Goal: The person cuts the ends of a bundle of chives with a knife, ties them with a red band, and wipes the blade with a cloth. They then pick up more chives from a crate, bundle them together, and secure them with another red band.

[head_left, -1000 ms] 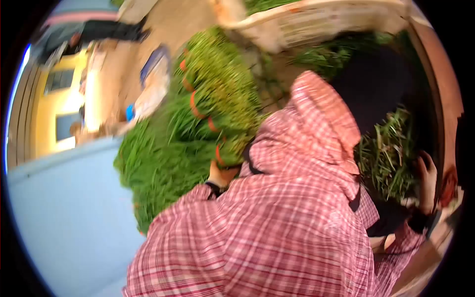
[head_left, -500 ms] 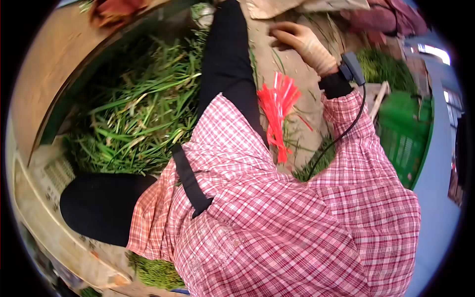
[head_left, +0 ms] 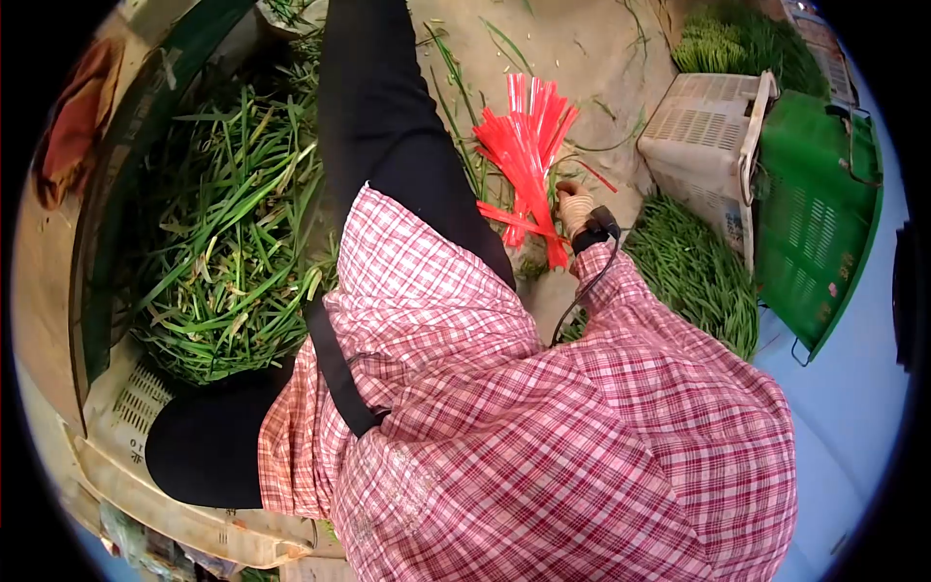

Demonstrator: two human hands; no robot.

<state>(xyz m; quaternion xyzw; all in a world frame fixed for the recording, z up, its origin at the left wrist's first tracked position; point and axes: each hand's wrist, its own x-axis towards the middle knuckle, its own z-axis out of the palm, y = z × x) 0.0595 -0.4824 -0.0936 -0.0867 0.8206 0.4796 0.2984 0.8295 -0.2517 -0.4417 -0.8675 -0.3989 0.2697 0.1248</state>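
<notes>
My right hand (head_left: pixel 574 208), with pale wrapping around it and a dark device on the wrist, is low beside a bundle of red plastic strips (head_left: pixel 529 145). Its fingers are bent inward and partly hidden, and I cannot make out what is between them. The strips fan out at the top and narrow below, with one strip lying crosswise. My left hand is out of view. Between my legs, a large heap of long green leafy stalks (head_left: pixel 242 233) fills a container.
A white crate (head_left: pixel 703 121) and a green crate (head_left: pixel 819 223) stand at right. Green bundles (head_left: pixel 693 272) lie below the white crate, with more greens (head_left: pixel 747 48) behind. Loose stalks are scattered over the floor (head_left: pixel 582 58). An orange-brown cloth (head_left: pixel 82 126) hangs at left.
My right hand has come down and closer to my body, from above the red strips to their right side. The view has shifted, bringing the white crate into sight.
</notes>
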